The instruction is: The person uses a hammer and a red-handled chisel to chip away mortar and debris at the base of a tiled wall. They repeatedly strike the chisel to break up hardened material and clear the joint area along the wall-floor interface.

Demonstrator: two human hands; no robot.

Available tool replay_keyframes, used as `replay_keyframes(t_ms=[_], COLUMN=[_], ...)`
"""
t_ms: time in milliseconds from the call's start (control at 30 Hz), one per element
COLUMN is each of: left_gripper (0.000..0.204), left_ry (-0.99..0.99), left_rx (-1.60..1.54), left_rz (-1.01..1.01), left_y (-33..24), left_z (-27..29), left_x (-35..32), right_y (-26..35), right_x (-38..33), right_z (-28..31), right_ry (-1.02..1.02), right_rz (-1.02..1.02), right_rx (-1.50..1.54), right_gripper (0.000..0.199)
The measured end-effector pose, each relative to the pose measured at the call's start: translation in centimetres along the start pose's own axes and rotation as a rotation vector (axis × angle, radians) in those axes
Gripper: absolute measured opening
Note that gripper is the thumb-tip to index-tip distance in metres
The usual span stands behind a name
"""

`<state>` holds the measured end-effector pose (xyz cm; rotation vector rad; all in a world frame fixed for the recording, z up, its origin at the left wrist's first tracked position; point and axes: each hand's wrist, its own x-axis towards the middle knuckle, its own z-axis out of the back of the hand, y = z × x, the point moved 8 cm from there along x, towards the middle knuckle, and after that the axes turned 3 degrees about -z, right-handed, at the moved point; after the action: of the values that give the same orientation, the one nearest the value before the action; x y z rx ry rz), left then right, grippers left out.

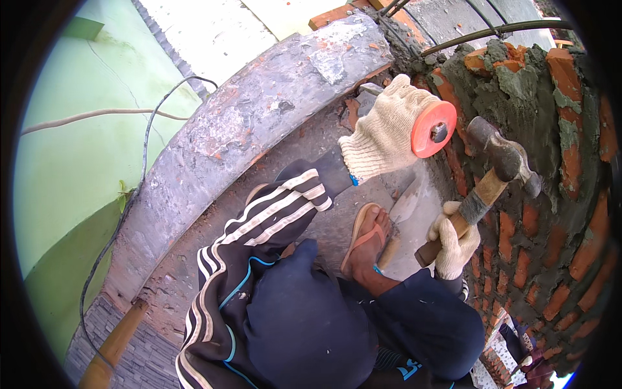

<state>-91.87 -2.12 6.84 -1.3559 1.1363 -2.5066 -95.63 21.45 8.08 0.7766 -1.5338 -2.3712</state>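
Left hand (382, 129) gloved, clenched round chisel with orange guard (433, 128) at brick wall (557, 194); right hand (451, 243) gripping hammer (499, 170) handle.

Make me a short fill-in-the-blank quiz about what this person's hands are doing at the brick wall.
1. The right hand grips the wooden handle of a ____.
2. The left hand holds a chisel whose round hand guard is coloured ____.
3. Both hands wear knitted ____.
4. The foot between the knees wears a ____.

Missing words: hammer; orange; gloves; sandal
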Motion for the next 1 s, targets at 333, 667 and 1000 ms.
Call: replay_keyframes(t_ms=[333,667,1000], left_gripper=[0.035,0.033,0.035], left_ry=[-0.069,-0.179,-0.121], left_rx=[0.071,0.026,0.039], left_rz=[0.085,0.179,0.233], left_y=[2.4,2.5,2.8], left_z=[-0.1,1.7,2.0], left_x=[0.7,0.4,0.0], right_y=[-0.6,5.6,6.4], right_x=[-0.1,1.0,0.9], right_z=[0.4,0.4,-0.7], right_ry=[0.001,0.015,0.041], right_rz=[0.015,0.327,0.356], right_rx=[-0.052,0.139,0.152], right_gripper=[0.043,0.038,0.037])
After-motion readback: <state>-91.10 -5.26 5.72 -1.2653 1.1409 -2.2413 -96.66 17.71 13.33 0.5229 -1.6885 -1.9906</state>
